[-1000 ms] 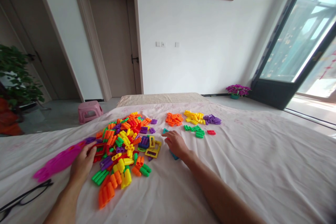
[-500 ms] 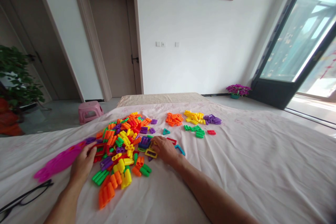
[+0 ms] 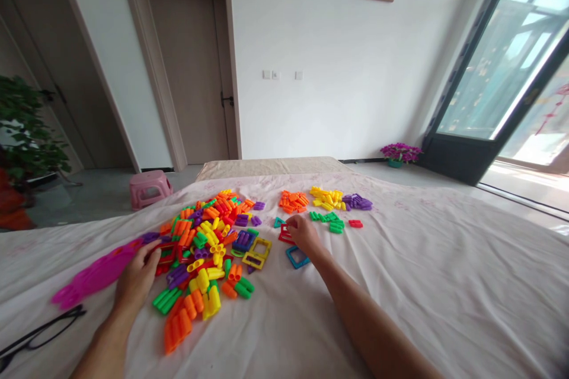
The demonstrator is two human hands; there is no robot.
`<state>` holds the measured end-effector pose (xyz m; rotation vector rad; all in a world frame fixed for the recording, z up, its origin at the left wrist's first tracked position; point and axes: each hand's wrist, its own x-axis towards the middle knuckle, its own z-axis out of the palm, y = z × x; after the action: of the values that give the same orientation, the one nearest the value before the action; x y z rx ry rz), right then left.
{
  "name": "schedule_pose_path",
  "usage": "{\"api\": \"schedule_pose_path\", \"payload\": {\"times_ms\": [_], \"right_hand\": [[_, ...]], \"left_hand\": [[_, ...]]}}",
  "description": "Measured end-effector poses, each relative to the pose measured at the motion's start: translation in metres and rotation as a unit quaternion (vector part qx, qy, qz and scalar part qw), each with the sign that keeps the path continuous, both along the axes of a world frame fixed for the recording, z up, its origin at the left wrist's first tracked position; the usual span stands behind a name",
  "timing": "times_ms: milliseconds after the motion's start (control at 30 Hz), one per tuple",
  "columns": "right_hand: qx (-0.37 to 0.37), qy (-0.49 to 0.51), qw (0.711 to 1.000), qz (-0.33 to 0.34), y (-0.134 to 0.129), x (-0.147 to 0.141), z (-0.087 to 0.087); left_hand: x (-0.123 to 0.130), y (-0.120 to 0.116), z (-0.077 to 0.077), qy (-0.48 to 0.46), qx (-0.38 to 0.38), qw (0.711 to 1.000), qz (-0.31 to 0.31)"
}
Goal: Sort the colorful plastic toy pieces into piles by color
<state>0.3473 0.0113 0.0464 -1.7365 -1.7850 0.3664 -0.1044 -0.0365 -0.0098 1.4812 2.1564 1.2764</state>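
Observation:
My right hand [image 3: 304, 235] is closed, its fingertips at the edge of a red rectangular frame tile [image 3: 284, 237] on the cloth. Just below it lies a blue frame tile [image 3: 291, 259]; a teal triangle tile [image 3: 278, 222] is behind its fingers. At the left of a mixed heap of toy tube blocks [image 3: 208, 231], my left hand [image 3: 140, 272] has its thumb and fingers on a red frame tile [image 3: 166, 254], partly hidden by blocks. Yellow frame tiles [image 3: 262, 247] and a dark blue one [image 3: 243, 241] lie at the heap's right side.
Sorted piles of orange [image 3: 293, 201], yellow [image 3: 326, 197], purple [image 3: 358, 202] and green blocks [image 3: 328, 220] lie farther back, with a red block [image 3: 355, 224] beside them. A magenta plastic piece [image 3: 95, 272] and black eyeglasses [image 3: 40, 331] lie left. A pink stool [image 3: 150, 188] stands beyond the table.
My right hand has moved right and away from me, from the yellow frame tiles to the red frame tile. My left hand stays at the heap's left side.

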Motion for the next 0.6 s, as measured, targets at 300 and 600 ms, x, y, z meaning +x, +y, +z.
{"api": "schedule_pose_path", "payload": {"times_ms": [300,600], "right_hand": [[-0.046,-0.105,0.993,0.002,-0.007,0.009,0.003],[-0.036,-0.204,0.977,0.054,-0.020,-0.002,0.015]], "left_hand": [[-0.006,0.005,-0.008,0.000,0.008,1.000,-0.007],[-0.006,0.004,-0.007,0.004,0.006,1.000,-0.001]]}}
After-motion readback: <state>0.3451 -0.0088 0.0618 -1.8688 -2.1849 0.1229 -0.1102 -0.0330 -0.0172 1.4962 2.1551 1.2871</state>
